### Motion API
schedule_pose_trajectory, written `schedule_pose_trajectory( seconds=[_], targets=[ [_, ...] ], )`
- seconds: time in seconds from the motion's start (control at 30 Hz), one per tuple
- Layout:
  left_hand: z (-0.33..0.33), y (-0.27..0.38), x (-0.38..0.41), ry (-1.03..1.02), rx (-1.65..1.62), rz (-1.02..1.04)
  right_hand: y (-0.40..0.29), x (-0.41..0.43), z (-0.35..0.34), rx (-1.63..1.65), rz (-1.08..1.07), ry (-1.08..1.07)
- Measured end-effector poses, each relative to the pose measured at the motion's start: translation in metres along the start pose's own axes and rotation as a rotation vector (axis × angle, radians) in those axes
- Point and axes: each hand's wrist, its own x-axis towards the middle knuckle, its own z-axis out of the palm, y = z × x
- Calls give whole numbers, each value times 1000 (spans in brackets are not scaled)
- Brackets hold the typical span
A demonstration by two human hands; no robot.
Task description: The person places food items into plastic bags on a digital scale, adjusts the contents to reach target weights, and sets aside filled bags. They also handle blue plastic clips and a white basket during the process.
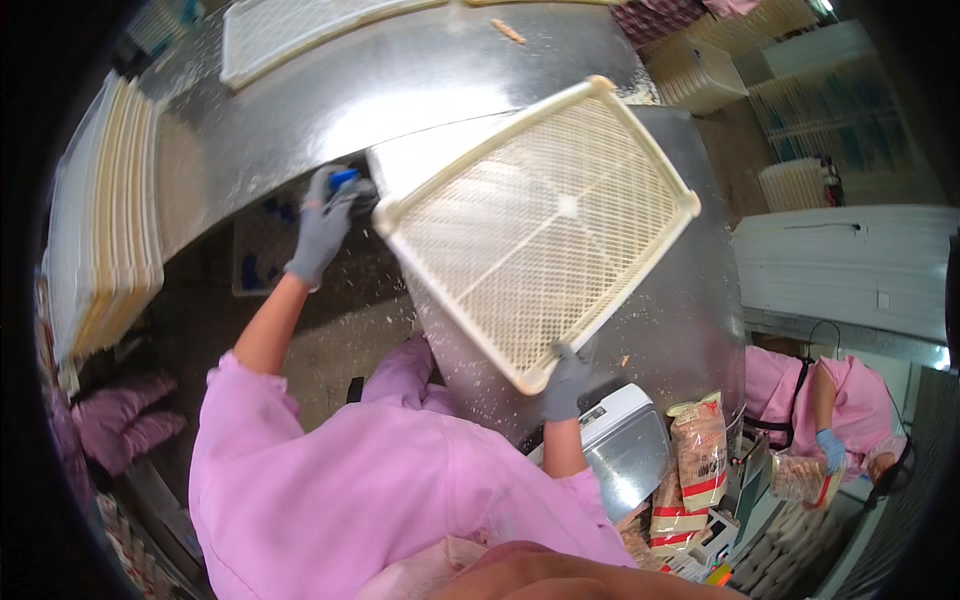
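A cream plastic mesh tray is tilted over the stainless steel table, blurred in places. My right hand, in a grey glove, grips its near corner. On the other side my left hand, also gloved in grey, is by the tray's left corner without plainly touching it. Its fingers are closed around a small blue and dark object, whose kind I cannot make out. Pale crumbs are scattered on the table and in the air below the tray.
A stack of trays stands at the left, and another tray lies at the far edge. Near my right arm are a scale and filled food bags. A co-worker in pink holds a bag at the right.
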Motion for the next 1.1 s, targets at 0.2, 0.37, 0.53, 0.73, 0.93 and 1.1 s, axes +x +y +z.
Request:
schedule_pose_trajectory(
  seconds=[0.2,0.37,0.53,0.73,0.93,1.1],
  targets=[
    [-82,-33,-197,326,-183,-219,-14,63,36,-18,-103,-31],
    [-73,-46,-270,465,-444,-506,-5,135,67,102,-49,-22],
    [-90,-65,-289,520,-665,-571,13,102,114,-47,-287,-42],
    [-153,-110,-303,622,-792,-600,58,-145,212,-587,-620,-618],
    [-216,-195,-298,493,-674,-614,324,-167,275,-1024,-786,-1103],
    [-267,-292,-263,518,-687,-705,467,-95,415,-1757,-559,-1281]
  ],
)
